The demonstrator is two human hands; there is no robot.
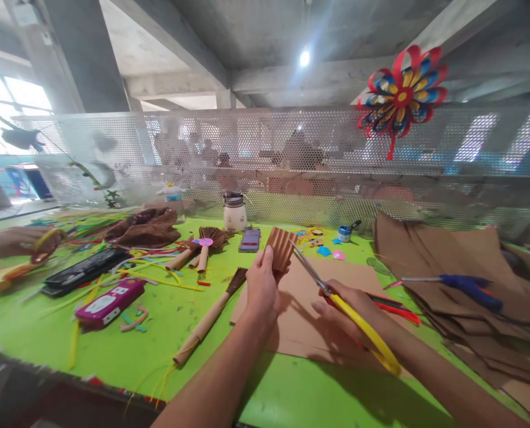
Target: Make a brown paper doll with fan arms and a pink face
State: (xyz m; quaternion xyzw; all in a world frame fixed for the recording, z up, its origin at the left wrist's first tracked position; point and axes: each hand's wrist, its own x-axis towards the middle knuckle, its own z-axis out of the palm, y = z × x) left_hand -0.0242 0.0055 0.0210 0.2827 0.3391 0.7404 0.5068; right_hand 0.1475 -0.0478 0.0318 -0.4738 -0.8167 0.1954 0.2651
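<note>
- Left hand [260,285]: fingers closed, thumb up, pinching the lower edge of the pleated brown paper [280,246].
- Pleated brown paper: held upright above the cardboard sheet [300,309], folds running vertically.
- Scissors [312,273]: long axis diagonal, tips pointing up-left and touching the paper's right edge.
- Right hand [349,306]: fingers curled shut through the yellow handles.

The bench [292,392] has a bright green top. A flat brown paper sheet [300,321] lies near its front edge, and just left of it lies a long rolled paper broom [207,324]. Further left are a pink case [109,302] and a black flat device [84,270], with thin yellow strips [158,276] scattered around them. At the back stand a white jar [235,214] and a small blue pot [344,233], with a phone [249,239] lying between them. A pile of brown sheets [447,261] covers the right side.
</note>
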